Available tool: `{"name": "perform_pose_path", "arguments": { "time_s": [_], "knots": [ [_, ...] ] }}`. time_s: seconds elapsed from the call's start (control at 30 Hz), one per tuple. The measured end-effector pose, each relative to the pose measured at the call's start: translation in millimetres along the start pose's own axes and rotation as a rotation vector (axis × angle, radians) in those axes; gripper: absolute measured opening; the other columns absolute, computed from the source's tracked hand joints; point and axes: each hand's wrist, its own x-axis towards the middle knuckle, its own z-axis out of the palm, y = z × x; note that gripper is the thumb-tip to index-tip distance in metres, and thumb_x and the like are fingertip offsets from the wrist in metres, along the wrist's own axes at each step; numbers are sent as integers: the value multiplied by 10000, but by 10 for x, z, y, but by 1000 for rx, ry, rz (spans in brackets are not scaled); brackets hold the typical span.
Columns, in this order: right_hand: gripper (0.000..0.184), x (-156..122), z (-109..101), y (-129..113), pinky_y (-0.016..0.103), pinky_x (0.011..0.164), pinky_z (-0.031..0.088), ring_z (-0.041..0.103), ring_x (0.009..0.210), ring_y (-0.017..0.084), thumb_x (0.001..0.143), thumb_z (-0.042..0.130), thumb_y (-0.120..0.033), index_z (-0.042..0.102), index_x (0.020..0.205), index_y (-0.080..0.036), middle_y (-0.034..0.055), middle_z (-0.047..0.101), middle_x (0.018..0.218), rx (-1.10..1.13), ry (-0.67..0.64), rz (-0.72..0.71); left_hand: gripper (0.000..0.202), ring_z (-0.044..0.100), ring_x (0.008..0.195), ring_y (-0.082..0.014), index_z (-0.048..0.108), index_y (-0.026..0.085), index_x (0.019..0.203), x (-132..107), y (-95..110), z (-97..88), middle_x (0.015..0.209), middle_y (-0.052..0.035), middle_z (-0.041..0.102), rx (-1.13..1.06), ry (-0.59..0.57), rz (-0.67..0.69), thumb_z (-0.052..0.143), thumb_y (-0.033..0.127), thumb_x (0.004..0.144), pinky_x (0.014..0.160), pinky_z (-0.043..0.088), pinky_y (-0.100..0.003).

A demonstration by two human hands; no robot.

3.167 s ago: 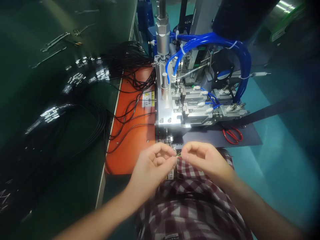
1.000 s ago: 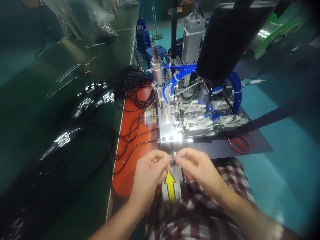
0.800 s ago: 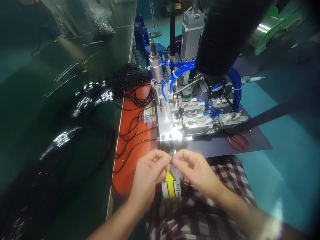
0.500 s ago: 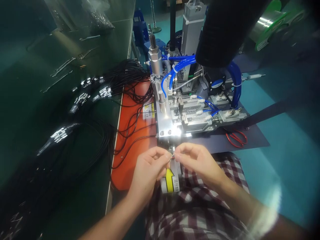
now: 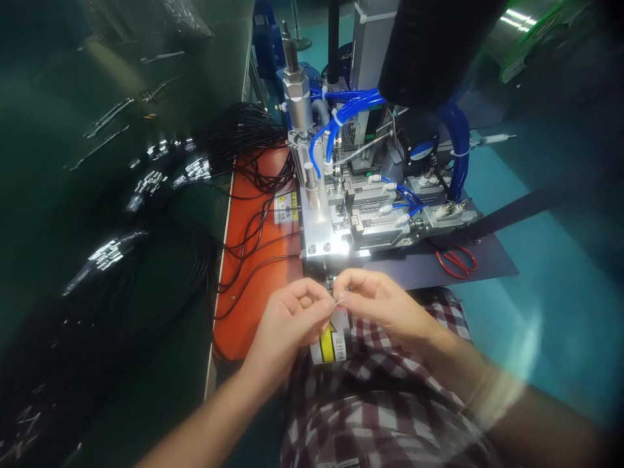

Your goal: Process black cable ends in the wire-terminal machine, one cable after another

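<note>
My left hand [image 5: 292,322] and my right hand [image 5: 375,302] meet fingertip to fingertip just in front of a metal machine [image 5: 341,214]. Both pinch the end of a thin wire [image 5: 336,300], too small to make out in detail. Below the fingers sits a white label with a yellow arrow [image 5: 334,341]. My checked shirt [image 5: 380,396] fills the bottom of the view.
Bundles of black cables [image 5: 146,260] with shiny metal ends lie on the dark green bench at left and trail over an orange mat [image 5: 253,273]. Blue air hoses [image 5: 351,107] loop over the machine. Red-handled scissors [image 5: 455,260] lie on a dark sheet at right.
Both hands have stayed pinched together at the machine's front edge. The view has shifted, so the yellow arrow label shows below the fingers.
</note>
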Motion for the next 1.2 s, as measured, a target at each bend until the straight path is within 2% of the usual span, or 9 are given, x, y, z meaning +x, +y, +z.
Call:
{"name": "perform_pose_path", "arguments": {
  "time_s": [0.07,0.17,0.37,0.47,0.63,0.93,1.1,1.2],
  "knots": [
    [195,11,-1,-12,233,594,366,448,658,108,817,658,-335,576,772,-164,-15,524,725,-59,-10,-59,204,282,387,-8,540,142,659,1,16,-1,480,50,485,-1,-15,-26,690,257,737,395,169,-146],
    [206,35,-13,-24,250,602,384,458,679,125,827,639,-363,577,778,-173,-7,522,741,-142,-31,-106,215,275,376,-7,544,139,638,7,54,-6,468,46,482,11,-41,-86,700,264,716,381,154,-148],
    [196,70,-40,-39,257,609,394,474,711,135,845,612,-356,579,793,-170,7,526,775,-220,-83,-113,209,258,354,-4,558,134,638,21,82,-15,442,50,475,49,-51,-125,708,268,695,363,145,-147],
    [198,50,-23,-54,237,557,369,448,644,113,848,602,-358,579,794,-169,-2,527,746,-211,-8,-94,212,266,361,-7,550,143,659,8,53,-11,471,48,496,76,21,-86,699,285,714,369,166,-148],
    [274,-33,38,-63,221,439,247,309,481,72,815,618,-434,591,762,-166,-49,443,599,-237,184,9,217,245,350,-5,566,156,718,-14,11,8,493,66,490,140,143,18,674,336,774,370,226,-159],
    [208,-29,117,-43,224,436,284,317,445,71,763,670,-360,618,702,-168,-73,406,501,-144,225,26,204,263,373,2,553,151,725,-10,-3,33,512,70,493,134,164,45,684,302,767,364,196,-129],
    [164,-19,109,-41,216,461,316,356,478,65,746,686,-293,608,692,-159,-52,487,583,-99,217,8,193,290,395,-1,555,147,733,-15,-9,26,513,67,492,139,164,56,680,288,774,379,197,-118],
    [146,-44,107,-10,226,483,337,410,524,85,774,654,-282,603,710,-161,-27,522,632,-162,224,-9,191,279,385,1,552,147,732,-8,-1,30,502,72,484,138,160,52,672,287,780,375,193,-118]
  ]
}}
